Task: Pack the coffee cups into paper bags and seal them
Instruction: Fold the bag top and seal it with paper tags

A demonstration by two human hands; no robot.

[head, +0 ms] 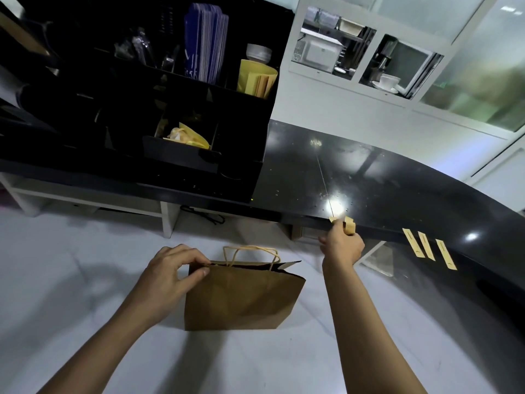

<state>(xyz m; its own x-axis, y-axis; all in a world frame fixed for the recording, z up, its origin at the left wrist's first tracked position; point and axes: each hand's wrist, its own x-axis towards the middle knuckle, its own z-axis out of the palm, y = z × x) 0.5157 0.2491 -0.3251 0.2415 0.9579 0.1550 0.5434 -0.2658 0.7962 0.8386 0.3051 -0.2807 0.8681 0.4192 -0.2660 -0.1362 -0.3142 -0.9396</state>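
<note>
A brown paper bag (241, 297) with twisted rope handles stands on the white work surface (85, 280) in front of me. My left hand (170, 268) pinches the bag's top left corner between thumb and fingers. My right hand (342, 245) reaches to the front edge of the black counter (369, 183) and pinches a yellow sticker strip (349, 224) there. Three more yellow sticker strips (426, 245) hang stuck along the counter's edge to the right. The bag's contents are hidden; no coffee cup shows.
A black organiser (233, 115) stands on the counter at the back left, holding blue sleeves (206, 41), yellow paper items (255, 78) and a white bowl (258, 52). White-framed windows (366, 52) rise behind the counter.
</note>
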